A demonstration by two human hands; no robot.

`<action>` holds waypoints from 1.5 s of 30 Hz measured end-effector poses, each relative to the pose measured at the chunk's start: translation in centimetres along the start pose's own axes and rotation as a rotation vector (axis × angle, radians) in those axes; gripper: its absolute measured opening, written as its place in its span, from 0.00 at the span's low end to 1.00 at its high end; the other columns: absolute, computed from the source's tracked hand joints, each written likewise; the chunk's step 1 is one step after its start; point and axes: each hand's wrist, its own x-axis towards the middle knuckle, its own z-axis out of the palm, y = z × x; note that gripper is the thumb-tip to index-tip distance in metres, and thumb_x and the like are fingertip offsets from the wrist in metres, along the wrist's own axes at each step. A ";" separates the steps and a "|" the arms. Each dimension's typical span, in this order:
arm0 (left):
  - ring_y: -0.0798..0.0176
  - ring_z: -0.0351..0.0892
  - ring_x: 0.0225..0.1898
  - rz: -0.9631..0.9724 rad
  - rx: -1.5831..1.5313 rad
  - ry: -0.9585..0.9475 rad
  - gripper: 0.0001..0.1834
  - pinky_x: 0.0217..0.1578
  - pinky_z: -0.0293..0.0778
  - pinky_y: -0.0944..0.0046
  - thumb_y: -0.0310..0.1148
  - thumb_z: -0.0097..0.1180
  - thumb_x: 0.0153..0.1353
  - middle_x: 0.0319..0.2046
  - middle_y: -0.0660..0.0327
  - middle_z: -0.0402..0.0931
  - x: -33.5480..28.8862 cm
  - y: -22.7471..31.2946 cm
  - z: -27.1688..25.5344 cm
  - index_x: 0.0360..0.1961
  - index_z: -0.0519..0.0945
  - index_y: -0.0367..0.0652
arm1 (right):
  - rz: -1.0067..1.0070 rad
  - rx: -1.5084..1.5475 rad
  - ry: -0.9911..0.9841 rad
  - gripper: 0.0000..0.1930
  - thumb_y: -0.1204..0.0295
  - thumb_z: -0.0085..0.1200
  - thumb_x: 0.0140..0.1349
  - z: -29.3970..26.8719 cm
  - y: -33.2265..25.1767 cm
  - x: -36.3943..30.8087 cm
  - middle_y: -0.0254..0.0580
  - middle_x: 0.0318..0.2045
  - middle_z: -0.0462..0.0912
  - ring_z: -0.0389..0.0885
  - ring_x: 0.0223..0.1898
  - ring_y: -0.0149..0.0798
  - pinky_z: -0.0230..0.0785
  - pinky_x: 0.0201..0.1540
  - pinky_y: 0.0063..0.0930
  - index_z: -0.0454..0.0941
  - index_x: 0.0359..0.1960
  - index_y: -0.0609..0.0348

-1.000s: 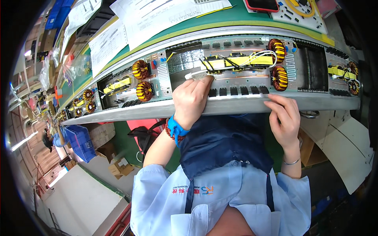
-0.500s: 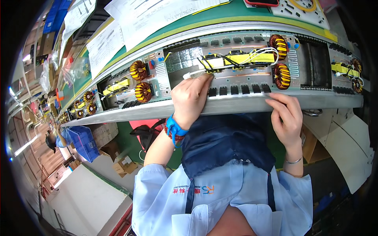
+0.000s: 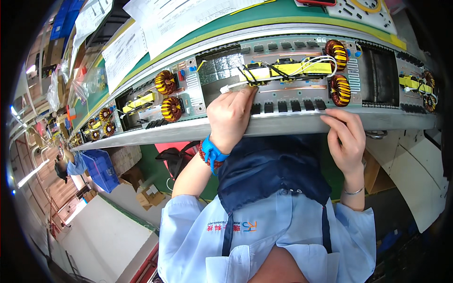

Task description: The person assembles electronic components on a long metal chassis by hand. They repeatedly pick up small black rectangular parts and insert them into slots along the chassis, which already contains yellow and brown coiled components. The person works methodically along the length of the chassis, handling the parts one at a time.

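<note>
A circuit board (image 3: 283,97) lies in the long metal rail in front of me. It carries a yellow-taped transformer (image 3: 292,70) with black ties and white leads, two copper-wound toroid coils (image 3: 339,90) at its right end, and rows of black flat components (image 3: 282,106). My left hand (image 3: 230,113) pinches at the board's near left part, just below the transformer's left end; what its fingertips hold, if anything, is hidden. A white connector (image 3: 227,88) sticks out above its knuckles. Over the rail's near edge (image 3: 288,124), my right hand (image 3: 347,141) rests with loosely bent fingers, close to the rightmost black component.
More boards with toroid coils (image 3: 165,82) sit along the rail to the left, another transformer (image 3: 413,82) to the right. Papers (image 3: 174,23) cover part of the green bench beyond. A white tray (image 3: 363,16) of small parts stands far right. A blue crate (image 3: 102,170) is lower left.
Both hands and the board between them appear very slightly further right in view. The left pinch and the right hand's loose pose look the same.
</note>
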 end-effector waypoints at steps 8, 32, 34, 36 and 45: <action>0.63 0.68 0.17 0.024 -0.088 0.082 0.10 0.21 0.64 0.63 0.17 0.65 0.49 0.17 0.60 0.73 -1.4 0.7 -3.4 0.34 0.82 0.37 | -0.156 -0.003 -0.056 0.17 0.81 0.56 0.43 0.1 -2.2 2.6 0.39 0.43 0.80 0.78 0.40 0.42 0.67 0.42 0.35 0.80 0.39 0.60; 0.56 0.77 0.43 0.104 -0.099 0.178 0.13 0.44 0.66 0.59 0.24 0.63 0.43 0.48 0.57 0.80 0.0 1.8 -3.1 0.34 0.77 0.43 | -0.142 -0.339 -0.071 0.24 0.70 0.62 0.47 2.3 -5.0 8.1 0.33 0.48 0.77 0.71 0.51 0.37 0.54 0.54 0.38 0.75 0.49 0.52; 0.59 0.77 0.45 0.145 -0.104 0.150 0.12 0.46 0.64 0.60 0.27 0.63 0.45 0.51 0.57 0.78 0.4 2.6 -2.4 0.34 0.77 0.45 | -0.143 -0.443 -0.106 0.27 0.69 0.64 0.48 0.9 -4.6 9.3 0.33 0.49 0.76 0.70 0.53 0.38 0.53 0.55 0.40 0.74 0.54 0.53; 0.60 0.76 0.47 0.141 -0.070 0.118 0.10 0.45 0.64 0.60 0.29 0.62 0.48 0.54 0.57 0.76 0.7 3.6 -1.3 0.33 0.76 0.45 | -0.202 -0.463 -0.191 0.23 0.69 0.65 0.46 1.1 -3.3 9.9 0.32 0.46 0.78 0.71 0.51 0.36 0.54 0.55 0.39 0.78 0.47 0.56; 0.60 0.76 0.40 0.204 -0.006 0.132 0.09 0.40 0.68 0.62 0.30 0.62 0.49 0.49 0.55 0.78 1.2 3.6 0.4 0.29 0.74 0.43 | -0.284 -0.406 -0.213 0.19 0.71 0.67 0.42 1.8 -2.3 10.6 0.30 0.35 0.79 0.75 0.44 0.34 0.57 0.52 0.37 0.80 0.39 0.59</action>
